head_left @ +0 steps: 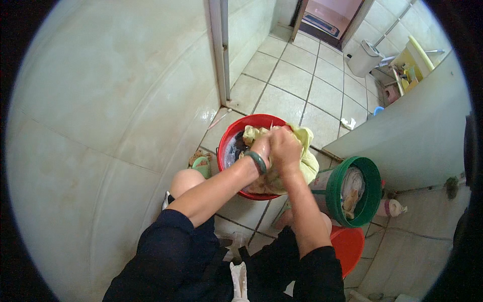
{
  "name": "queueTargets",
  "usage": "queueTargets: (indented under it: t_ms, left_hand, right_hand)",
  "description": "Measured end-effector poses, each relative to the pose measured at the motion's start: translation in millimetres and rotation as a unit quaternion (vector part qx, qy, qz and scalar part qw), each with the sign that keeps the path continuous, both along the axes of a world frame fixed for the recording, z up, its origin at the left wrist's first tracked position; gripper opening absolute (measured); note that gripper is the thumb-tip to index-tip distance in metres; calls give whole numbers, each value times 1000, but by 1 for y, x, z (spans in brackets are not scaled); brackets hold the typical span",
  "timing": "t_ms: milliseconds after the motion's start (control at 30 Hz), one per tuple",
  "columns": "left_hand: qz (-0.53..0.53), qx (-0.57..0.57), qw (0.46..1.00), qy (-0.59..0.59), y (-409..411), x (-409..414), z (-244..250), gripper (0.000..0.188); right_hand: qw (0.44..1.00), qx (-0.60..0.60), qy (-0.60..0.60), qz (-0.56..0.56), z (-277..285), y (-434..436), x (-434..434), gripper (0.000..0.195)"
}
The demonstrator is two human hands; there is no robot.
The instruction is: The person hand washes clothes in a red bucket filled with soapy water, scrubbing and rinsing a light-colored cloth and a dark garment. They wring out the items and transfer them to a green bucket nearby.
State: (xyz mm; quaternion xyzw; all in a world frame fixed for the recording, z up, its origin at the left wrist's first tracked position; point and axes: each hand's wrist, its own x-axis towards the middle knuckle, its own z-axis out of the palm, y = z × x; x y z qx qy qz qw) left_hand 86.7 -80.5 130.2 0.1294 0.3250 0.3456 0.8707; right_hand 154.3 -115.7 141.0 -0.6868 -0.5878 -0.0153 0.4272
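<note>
A red bucket [222,160] stands on the floor before my knees, holding sudsy water [228,154] and a dark cloth item [238,143]. Above it my left hand [263,146], with a dark green bangle [257,161] on its wrist, is closed on a pale yellow-green cloth [310,166]. Against it presses my right hand [285,145], gripping the same cloth. Part of the cloth drapes over the bucket's right rim; another part bunches up left of my hands. My fingers are partly hidden and slightly blurred.
Right of the bucket is a green-rimmed bucket [336,196] with plastic and waste inside, beside a red basin [349,247]. A green slipper [202,166] lies left. A pale wall [94,132] rises close by. Farther off are a white bin [365,58] and crumpled tissue [348,124].
</note>
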Motion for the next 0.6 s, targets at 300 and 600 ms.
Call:
queueTargets:
  t_ms: [300, 600]
  left_hand:
    - [-125, -7, 988, -85, 22, -14, 0, 48]
    - [-139, 155, 978, 1, 24, -26, 37, 32]
  right_hand:
    - [997, 5, 5, 80, 29, -22, -43, 28]
    - [994, 16, 70, 80, 26, -5, 29, 30]
